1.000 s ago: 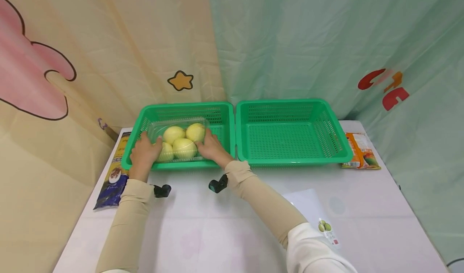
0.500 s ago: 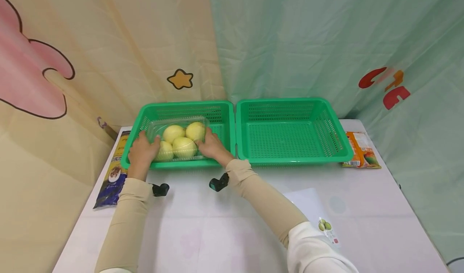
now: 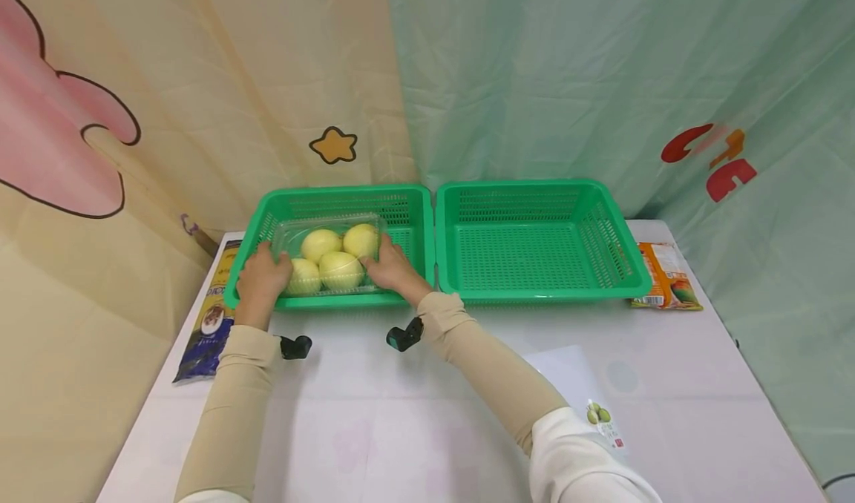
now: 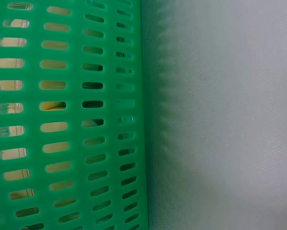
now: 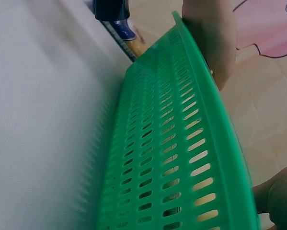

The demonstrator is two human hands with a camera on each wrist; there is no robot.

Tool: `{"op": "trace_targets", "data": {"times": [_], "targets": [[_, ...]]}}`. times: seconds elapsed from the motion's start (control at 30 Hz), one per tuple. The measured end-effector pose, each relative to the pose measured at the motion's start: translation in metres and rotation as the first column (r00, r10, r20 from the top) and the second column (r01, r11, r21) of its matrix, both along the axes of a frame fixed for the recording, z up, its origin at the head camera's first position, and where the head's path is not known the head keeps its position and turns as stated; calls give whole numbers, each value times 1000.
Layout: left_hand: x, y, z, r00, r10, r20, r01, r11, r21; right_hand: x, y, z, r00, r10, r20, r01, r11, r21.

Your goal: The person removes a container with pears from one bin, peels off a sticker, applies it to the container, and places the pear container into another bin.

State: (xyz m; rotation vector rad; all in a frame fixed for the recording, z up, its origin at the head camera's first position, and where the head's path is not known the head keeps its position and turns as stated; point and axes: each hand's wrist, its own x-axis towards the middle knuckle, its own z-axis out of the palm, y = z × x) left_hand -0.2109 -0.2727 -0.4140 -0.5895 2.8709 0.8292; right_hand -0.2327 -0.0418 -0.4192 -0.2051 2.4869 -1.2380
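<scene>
A clear plastic box (image 3: 297,234) with several round, pale yellow fruits (image 3: 341,271) lies in the left green basket (image 3: 341,303). At the box's left end, my left hand (image 3: 262,280) grips it with the thumb toward the fruit. My right hand (image 3: 394,269) holds the opposite end, thumb at the near corner. The basket hides most fingertips. In the left wrist view, the slotted basket wall (image 4: 69,115) fills the left half, pale shapes showing through. The right wrist view shows the same wall (image 5: 167,134) from outside, with parts of both hands above its rim.
A second green basket (image 3: 521,295) stands right beside the first, with nothing in it. Left of them lies a blue and yellow packet (image 3: 207,332); an orange packet (image 3: 668,277) lies at the right. A clear bag with a fruit label (image 3: 568,373) lies by the right forearm.
My left thumb has shifted slightly to the left. The box, the baskets and my right hand stay where they were.
</scene>
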Motion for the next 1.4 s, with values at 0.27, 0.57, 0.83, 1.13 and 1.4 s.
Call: {"op": "trace_targets", "data": {"times": [0.27, 0.57, 0.83, 1.13, 1.4], "targets": [[0, 0, -1, 1000, -10, 7, 10, 1000, -7, -1, 1, 1, 1000, 4, 20, -4, 1000, -3], [0, -1, 0, 1000, -15, 10, 15, 1000, -27, -1, 3, 3, 999, 7, 46, -7, 1000, 15], [-1, -1, 2, 999, -16, 30, 16, 1000, -18, 0, 5, 5, 998, 16, 55, -17, 1000, 14], [-2, -2, 1, 1000, -14, 19, 14, 1000, -16, 0, 6, 8, 998, 15, 58, -16, 1000, 19], [-1, -1, 1, 1000, -15, 23, 16, 1000, -16, 0, 7, 8, 999, 12, 52, -12, 1000, 14]]}}
